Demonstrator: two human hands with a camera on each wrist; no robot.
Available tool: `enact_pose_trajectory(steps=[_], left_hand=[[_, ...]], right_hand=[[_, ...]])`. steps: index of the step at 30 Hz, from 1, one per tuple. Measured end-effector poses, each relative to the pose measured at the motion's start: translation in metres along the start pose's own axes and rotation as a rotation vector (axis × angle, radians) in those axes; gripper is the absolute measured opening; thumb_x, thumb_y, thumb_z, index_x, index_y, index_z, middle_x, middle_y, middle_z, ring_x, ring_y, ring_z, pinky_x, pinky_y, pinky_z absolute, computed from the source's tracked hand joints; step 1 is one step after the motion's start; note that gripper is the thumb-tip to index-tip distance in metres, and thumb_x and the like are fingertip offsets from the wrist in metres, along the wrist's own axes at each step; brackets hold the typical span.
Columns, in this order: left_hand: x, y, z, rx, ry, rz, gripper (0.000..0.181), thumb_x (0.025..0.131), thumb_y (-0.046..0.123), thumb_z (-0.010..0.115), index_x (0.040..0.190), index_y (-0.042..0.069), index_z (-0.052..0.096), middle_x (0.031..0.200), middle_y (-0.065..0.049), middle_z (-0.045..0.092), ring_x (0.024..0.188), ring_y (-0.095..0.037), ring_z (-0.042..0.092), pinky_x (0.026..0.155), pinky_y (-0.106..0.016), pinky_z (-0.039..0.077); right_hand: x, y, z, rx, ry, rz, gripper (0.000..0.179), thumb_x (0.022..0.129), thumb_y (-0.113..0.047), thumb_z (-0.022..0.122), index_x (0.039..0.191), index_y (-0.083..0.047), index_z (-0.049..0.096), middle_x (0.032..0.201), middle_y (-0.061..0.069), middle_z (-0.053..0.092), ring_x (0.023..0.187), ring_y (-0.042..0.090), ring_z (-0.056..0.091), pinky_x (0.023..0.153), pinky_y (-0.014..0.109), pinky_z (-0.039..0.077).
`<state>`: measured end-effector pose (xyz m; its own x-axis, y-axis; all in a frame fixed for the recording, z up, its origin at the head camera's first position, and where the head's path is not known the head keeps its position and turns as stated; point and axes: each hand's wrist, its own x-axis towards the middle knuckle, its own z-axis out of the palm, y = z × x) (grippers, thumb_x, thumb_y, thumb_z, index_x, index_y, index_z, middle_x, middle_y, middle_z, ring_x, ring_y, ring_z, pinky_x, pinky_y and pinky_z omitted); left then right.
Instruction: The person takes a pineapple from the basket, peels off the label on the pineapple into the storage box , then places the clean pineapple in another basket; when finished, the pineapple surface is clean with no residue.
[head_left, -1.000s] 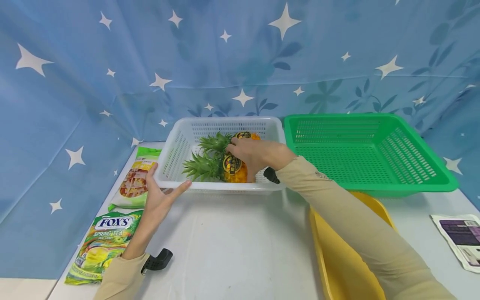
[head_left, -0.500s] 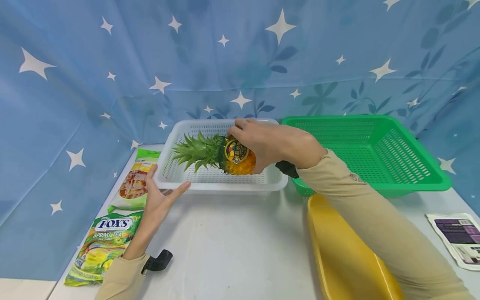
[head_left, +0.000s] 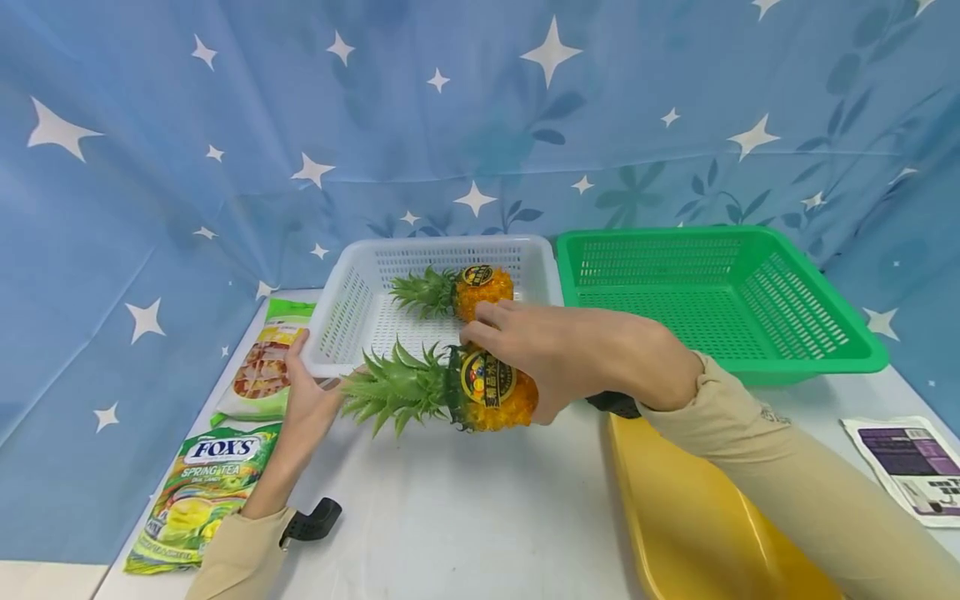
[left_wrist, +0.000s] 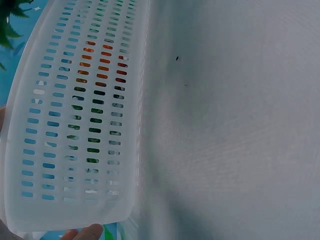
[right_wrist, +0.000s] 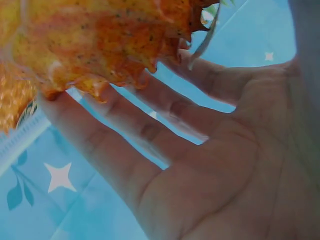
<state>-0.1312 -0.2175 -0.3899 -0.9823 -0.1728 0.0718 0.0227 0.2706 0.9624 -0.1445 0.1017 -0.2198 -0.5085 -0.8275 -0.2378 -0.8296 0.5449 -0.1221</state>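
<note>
My right hand (head_left: pixel 562 354) grips a small pineapple (head_left: pixel 491 392) by its orange body, the fingers over its far side. It hangs in front of the white basket (head_left: pixel 341 308), overlapping the front rim, with green leaves pointing left and a round black-and-gold label up. In the right wrist view, the fingertips touch the pineapple's bumpy skin (right_wrist: pixel 120 45). A second pineapple (head_left: pixel 480 292) lies inside the basket, leaves also to the left. At the basket's front left corner my left hand (head_left: pixel 309 400) holds the rim; leaves partly hide its thumb. The slotted basket wall (left_wrist: pixel 75 125) fills much of the left wrist view.
A green basket (head_left: pixel 825 308) stands right of the white one. In front of it is a yellow tub (head_left: pixel 675 500), partly under my right forearm. Two packets, a food bag (head_left: pixel 262 367) and a Fox's candy bag (head_left: pixel 210 492), lie left; a purple-and-white packet (head_left: pixel 907 467) lies right.
My right hand has lifted one pineapple out of the white basket and brought it toward me, over the front rim. The second pineapple has come into view. My left hand stays at the corner.
</note>
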Motion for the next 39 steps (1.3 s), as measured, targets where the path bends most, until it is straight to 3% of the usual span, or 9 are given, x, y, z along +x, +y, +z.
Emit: enact_pose_trajectory(steps=[5,11,17,22,30,39], left_hand=[[-0.001,0.000,0.000,0.011,0.016,-0.032,0.111,0.095,0.022,0.080,0.166,0.018,-0.006,0.165,-0.022,0.020,0.145,-0.044,0.039,0.119,-0.055,0.035],[-0.001,0.003,-0.001,0.017,0.027,-0.036,0.111,0.095,0.023,0.079,0.167,0.018,-0.005,0.166,-0.022,0.016,0.146,-0.044,0.037,0.120,-0.055,0.034],[0.001,0.003,0.000,0.016,0.018,-0.058,0.112,0.094,0.024,0.080,0.166,0.020,-0.005,0.166,-0.022,0.018,0.145,-0.043,0.038,0.120,-0.054,0.033],[0.002,0.003,0.001,0.012,0.012,-0.066,0.112,0.094,0.025,0.080,0.166,0.019,-0.005,0.165,-0.022,0.020,0.145,-0.041,0.039,0.121,-0.053,0.033],[0.002,0.003,0.002,0.017,0.016,-0.071,0.112,0.094,0.025,0.080,0.166,0.020,-0.005,0.167,-0.021,0.017,0.145,-0.041,0.037,0.121,-0.052,0.033],[0.001,0.000,0.003,0.013,0.034,-0.025,0.111,0.094,0.020,0.080,0.167,0.017,-0.003,0.166,-0.022,0.017,0.145,-0.042,0.037,0.120,-0.054,0.034]], right_hand=[[-0.007,-0.009,0.013,-0.005,-0.042,-0.015,0.090,0.071,-0.022,0.097,0.144,-0.004,0.046,0.127,0.010,0.049,0.114,0.026,0.053,0.094,0.039,0.053],[-0.009,-0.012,0.028,-0.010,-0.088,-0.031,0.088,0.070,-0.021,0.097,0.141,-0.006,0.048,0.116,0.004,0.047,0.105,0.020,0.050,0.084,0.033,0.053],[-0.005,-0.007,0.048,0.052,-0.143,-0.014,0.082,0.068,-0.020,0.098,0.135,-0.008,0.051,0.114,0.001,0.049,0.104,0.017,0.050,0.087,0.030,0.054],[-0.002,0.002,0.062,0.098,-0.175,-0.009,0.085,0.070,-0.023,0.098,0.138,-0.008,0.050,0.115,-0.001,0.049,0.105,0.015,0.051,0.091,0.030,0.053],[-0.002,0.016,0.077,0.200,-0.176,0.030,0.090,0.071,-0.018,0.098,0.144,-0.008,0.047,0.126,0.001,0.051,0.114,0.016,0.054,0.099,0.034,0.053],[-0.006,0.013,0.083,0.179,-0.138,0.053,0.095,0.069,-0.014,0.098,0.149,-0.005,0.048,0.128,0.004,0.052,0.114,0.017,0.054,0.099,0.035,0.052]])
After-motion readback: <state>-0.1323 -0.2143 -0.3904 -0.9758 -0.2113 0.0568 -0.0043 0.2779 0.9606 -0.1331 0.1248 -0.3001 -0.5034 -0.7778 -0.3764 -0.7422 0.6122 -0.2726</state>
